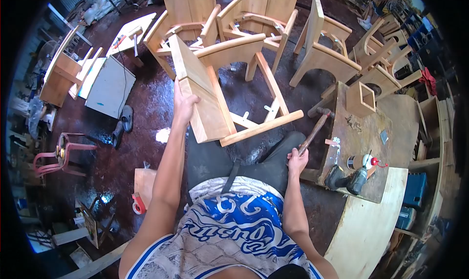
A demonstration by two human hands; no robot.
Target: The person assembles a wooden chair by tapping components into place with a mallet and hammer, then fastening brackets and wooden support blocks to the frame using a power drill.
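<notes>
Directly in front of me is an unfinished wooden chair (pixel 210 108), tilted, with an open seat frame and small pale brackets on its inner rails. My left hand (pixel 185 103) is closed around the edge of its thick back panel. My right hand (pixel 298 160) grips the wooden handle of a hammer (pixel 315 130). The hammer's head is raised beside the workbench, to the right of the chair and apart from it.
On the right, a worn workbench (pixel 361 142) bears a wooden box (pixel 360 99), a cordless drill (pixel 358 180) and a red-capped bottle (pixel 369 160). More wooden chairs (pixel 190 10) stand behind. A pink stool (pixel 63 154) and dark shoes (pixel 122 125) are leftward.
</notes>
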